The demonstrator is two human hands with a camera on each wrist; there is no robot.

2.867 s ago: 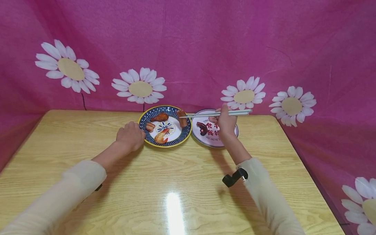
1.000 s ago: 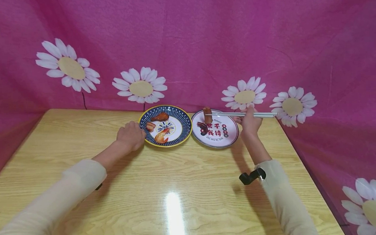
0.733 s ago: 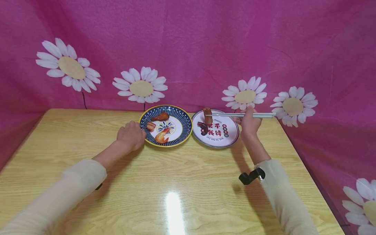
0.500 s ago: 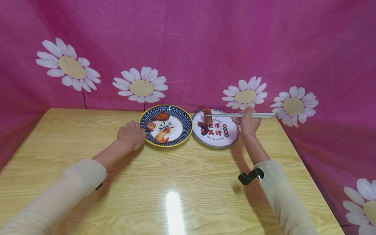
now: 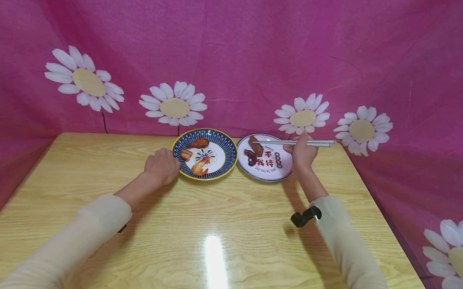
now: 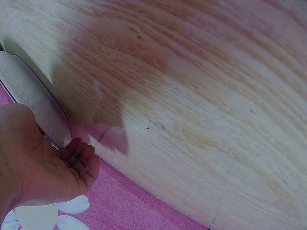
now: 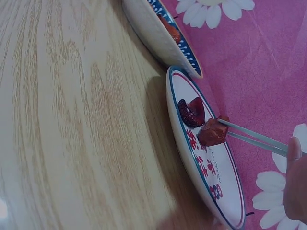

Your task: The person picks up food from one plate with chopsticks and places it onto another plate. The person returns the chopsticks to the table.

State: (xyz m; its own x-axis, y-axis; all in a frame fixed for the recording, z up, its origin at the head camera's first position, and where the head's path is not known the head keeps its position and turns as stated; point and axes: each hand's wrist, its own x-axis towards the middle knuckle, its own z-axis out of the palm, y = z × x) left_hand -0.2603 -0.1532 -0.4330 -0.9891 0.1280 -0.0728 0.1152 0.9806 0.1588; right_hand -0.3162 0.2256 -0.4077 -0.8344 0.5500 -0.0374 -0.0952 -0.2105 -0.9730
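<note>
My right hand (image 5: 304, 154) holds a pair of pale chopsticks (image 5: 296, 142). Their tips are at a reddish-brown piece of meat (image 5: 257, 148), tilted on the white plate (image 5: 268, 174) with red characters. In the right wrist view the chopstick tips lie either side of this meat (image 7: 213, 133), beside a dark curled food piece (image 7: 191, 114). My left hand (image 5: 161, 166) grips the left rim of a blue-patterned plate (image 5: 228, 156) with a yellow edge. In the left wrist view its fingers are curled by the plate's underside (image 6: 36, 91); the thumb is hidden.
On the blue-patterned plate lie a shrimp (image 5: 200, 166), a small meat chunk (image 5: 186, 155) and a brown drumstick-like piece (image 5: 198, 142). Both plates stand side by side at the wooden table's (image 5: 173, 231) back edge. A pink flowered cloth (image 5: 236, 55) hangs behind.
The meat has travelled right in the chopsticks from the blue-patterned plate to the white plate. It was upright and now leans lower. My left hand stays at the rim.
</note>
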